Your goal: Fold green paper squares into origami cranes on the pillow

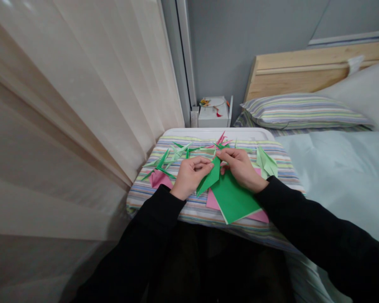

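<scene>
Across the striped mat [208, 216] from its left edge, you have a pink origami crane [159, 179] and green origami cranes [173, 155] (these look finished), then your left hand [191, 176] and right hand [240, 168] pinching a folded green paper [210, 176] at the middle, over an unfolded green sheet [235, 200] and pink sheet [212, 200], with a pale green crane [267, 163] near the right edge.

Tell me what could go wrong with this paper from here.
The pointed green paper, pinched between the left hand and right hand, could tear if pulled. The paper cranes beside the left hand might get crushed. The loose green sheet near the striped cushion's edge could slide off.
</scene>
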Available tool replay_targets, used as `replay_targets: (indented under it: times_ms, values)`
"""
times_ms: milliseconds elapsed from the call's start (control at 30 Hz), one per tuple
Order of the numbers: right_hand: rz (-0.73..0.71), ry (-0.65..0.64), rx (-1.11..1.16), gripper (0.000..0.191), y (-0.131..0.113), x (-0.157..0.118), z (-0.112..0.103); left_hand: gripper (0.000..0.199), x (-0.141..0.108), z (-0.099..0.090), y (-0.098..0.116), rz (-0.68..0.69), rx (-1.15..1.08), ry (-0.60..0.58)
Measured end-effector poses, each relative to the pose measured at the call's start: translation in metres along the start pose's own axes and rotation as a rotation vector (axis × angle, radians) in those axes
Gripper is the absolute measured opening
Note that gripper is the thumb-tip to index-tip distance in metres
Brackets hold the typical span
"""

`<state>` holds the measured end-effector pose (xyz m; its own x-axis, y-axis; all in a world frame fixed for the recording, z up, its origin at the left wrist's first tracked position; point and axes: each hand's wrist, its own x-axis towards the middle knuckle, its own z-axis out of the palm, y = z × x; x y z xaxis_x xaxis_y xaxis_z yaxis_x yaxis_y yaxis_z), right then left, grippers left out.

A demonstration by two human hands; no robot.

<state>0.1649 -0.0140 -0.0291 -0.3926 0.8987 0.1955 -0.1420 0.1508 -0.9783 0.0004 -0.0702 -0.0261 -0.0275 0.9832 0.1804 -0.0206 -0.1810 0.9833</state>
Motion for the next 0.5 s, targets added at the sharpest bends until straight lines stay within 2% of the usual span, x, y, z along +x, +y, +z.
replay_targets:
  times_ms: [167,367,500]
  values:
    - [0.050,0.097,0.101,0.050,0.0019,0.0046,-0.0028,0.030,-0.0010,-0.0006,-0.0013,-0.019,0.005,0.016]
    - [0.002,-0.027,0.040,0.040,-0.0013,0.0028,-0.0035,0.031,-0.0008,-0.0018,-0.0010,-0.017,-0.033,-0.023]
    - [-0.070,0.072,0.044,0.033,-0.0011,0.0036,-0.0051,0.031,0.0014,-0.0046,-0.0063,-0.010,-0.084,-0.004]
